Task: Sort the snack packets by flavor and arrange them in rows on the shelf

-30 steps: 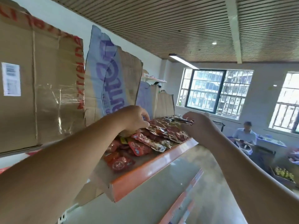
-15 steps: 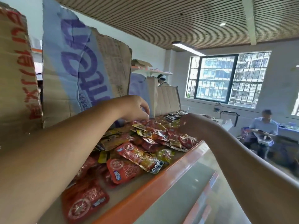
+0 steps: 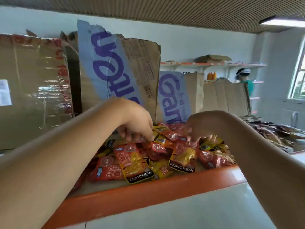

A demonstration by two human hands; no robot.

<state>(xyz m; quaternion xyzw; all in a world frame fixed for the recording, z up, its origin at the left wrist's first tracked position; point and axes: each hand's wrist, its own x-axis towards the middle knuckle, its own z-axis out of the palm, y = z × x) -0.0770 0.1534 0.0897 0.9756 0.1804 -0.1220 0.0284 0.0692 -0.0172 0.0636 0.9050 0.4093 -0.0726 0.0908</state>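
Orange-edged shelf (image 3: 148, 194), heaped snack packets (image 3: 165, 156), upright cardboard sheets (image 3: 118, 75) behind

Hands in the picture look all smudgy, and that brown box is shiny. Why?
Head view: both the left hand and right hand are smeared by motion blur; head view: tape on the box throws back white glare; head view: the near packets are sharp, and the shelf lip bows from the wide lens.

One wide-angle camera, worn on the head, faces the shelf (image 3: 148, 190) from close by, slightly above its orange front edge. It looks forward, taking in the wall (image 3: 198, 40) and ceiling (image 3: 165, 9) beyond.
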